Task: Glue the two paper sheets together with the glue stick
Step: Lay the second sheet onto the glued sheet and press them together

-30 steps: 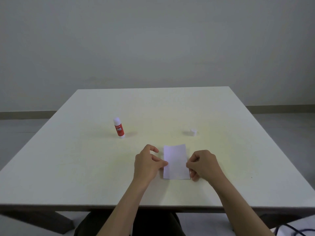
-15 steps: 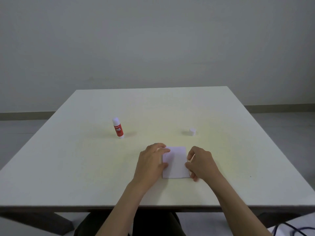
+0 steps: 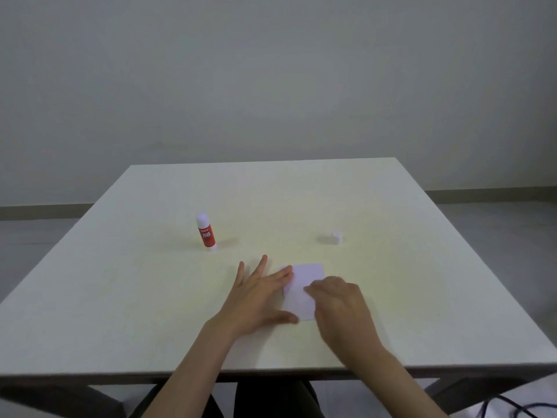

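Fingers (image 3: pixel 259 274) of left hand (image 3: pixel 256 300) splayed flat, pressing paper (image 3: pixel 304 285); long axis runs away.

Both forearms come in from the bottom edge, bare, angling toward each other so the hands nearly meet in the middle. The left hand (image 3: pixel 259 294) is flat, palm down, fingers fully spread out like a fan: two fingers (image 3: pixel 261 264) point up and away, the index stretches off to the right, and the thumb sticks out low toward the other hand. The right hand (image 3: pixel 340 309) is a bit blurry, knuckles up, wrist bent slightly, fingers curled down with the tips pointing left. It sits just beside the left hand. Can't tell if the two actually touch.
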